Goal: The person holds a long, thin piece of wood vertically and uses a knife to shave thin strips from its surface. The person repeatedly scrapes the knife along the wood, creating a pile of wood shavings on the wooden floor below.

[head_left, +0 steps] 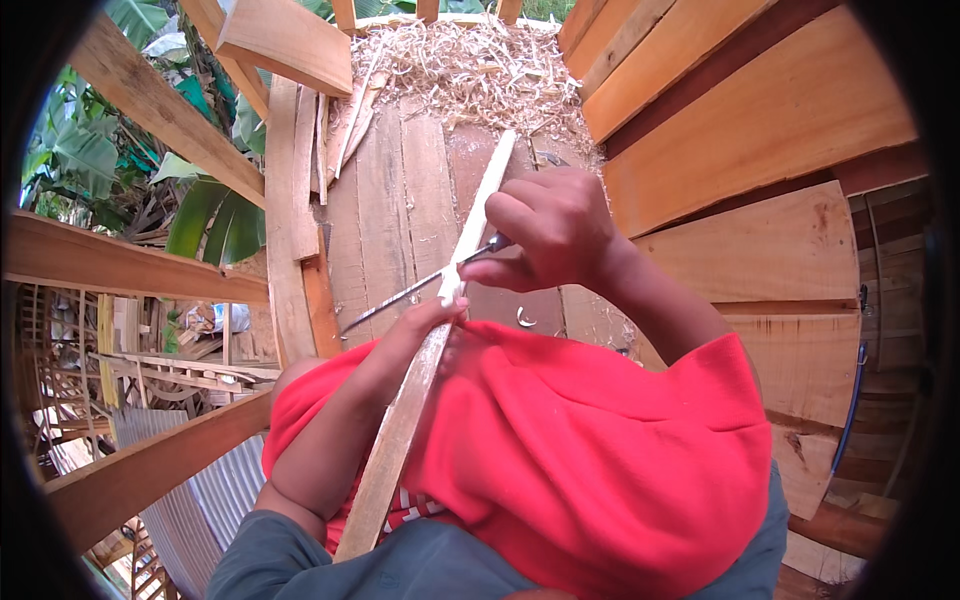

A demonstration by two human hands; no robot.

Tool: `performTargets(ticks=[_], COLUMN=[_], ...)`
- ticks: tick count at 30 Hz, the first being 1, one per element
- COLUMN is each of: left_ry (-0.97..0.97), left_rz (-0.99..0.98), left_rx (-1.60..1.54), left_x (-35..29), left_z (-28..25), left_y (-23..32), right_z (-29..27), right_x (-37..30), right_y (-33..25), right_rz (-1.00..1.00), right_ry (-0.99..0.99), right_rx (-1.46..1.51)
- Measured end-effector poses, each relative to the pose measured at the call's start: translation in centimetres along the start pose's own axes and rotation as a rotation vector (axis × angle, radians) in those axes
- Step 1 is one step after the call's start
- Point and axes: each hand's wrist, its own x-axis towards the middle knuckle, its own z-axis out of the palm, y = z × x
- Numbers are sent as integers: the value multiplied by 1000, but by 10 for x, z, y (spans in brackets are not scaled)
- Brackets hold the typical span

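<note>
A long wooden strip [398, 425] slants from my lap up and away across the middle, its far part pale and freshly shaved. My left hand [438, 318] is closed round it near its middle. In my right hand [550, 228], a knife [403, 293] is gripped by its dark handle, which the fingers mostly cover. The long thin blade lies across the strip just beyond my left hand and points left and toward me. A small pale curl of wood shows where blade and strip meet.
Wood shavings [450, 70] are heaped at the far end of the plank floor [385, 200]. Plank walls [750, 110] rise on the right. Wooden rails [140, 270] edge the left, with leafy plants and corrugated metal sheets [185, 490] beyond. A thick timber block [285, 45] juts in at the upper left.
</note>
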Motion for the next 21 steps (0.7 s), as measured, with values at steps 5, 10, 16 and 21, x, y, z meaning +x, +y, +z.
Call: performTargets(ticks=[5, 10, 16, 21], left_ry=[-39, -13, -2, 8], left_rz=[-18, -7, 8, 6], left_rx=[-43, -14, 2, -29], left_x=[4, -1, 5, 3], left_z=[-9, -5, -3, -3], left_y=[-2, 0, -1, -3], right_z=[-5, 2, 34, 50], right_x=[41, 83, 1, -58], right_y=[15, 81, 107, 57], right_rz=[-463, 1016, 1035, 844], right_ry=[213, -360, -73, -425], right_rx=[-32, 80, 205, 492])
